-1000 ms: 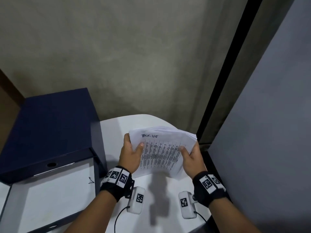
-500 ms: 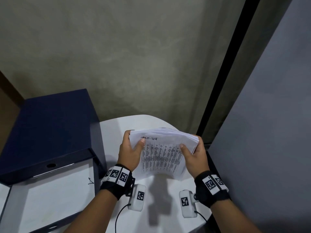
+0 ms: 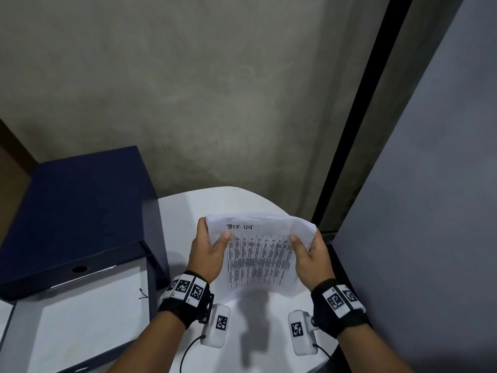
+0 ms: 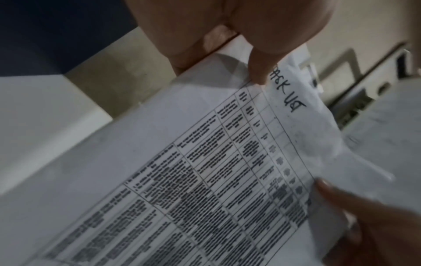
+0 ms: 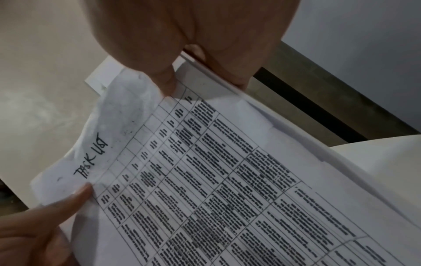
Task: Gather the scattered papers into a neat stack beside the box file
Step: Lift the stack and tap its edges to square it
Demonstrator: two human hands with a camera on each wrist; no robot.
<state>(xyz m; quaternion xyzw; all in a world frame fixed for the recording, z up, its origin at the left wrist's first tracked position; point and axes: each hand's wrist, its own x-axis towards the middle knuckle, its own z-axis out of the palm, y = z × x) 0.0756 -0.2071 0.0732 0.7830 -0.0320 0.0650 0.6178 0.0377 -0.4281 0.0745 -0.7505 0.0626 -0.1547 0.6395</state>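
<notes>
A sheaf of white papers hangs above the white table, its top sheet a printed table headed "TASK LIST" in pen. My left hand grips the sheaf's left edge, thumb on the top sheet. On the right edge my right hand grips it the same way. The sheets sag in the middle, and their right edges are fanned unevenly. The dark blue box file stands open to the left, a white sheet lying in its tray.
A grey-green wall rises behind the table. At the right a black post and a grey partition stand close to the table's rounded edge. Bare white tabletop shows below the papers, between my wrists.
Both hands have lowered the sheaf slightly towards the table and tilted it flatter; the grips on both edges stay the same.
</notes>
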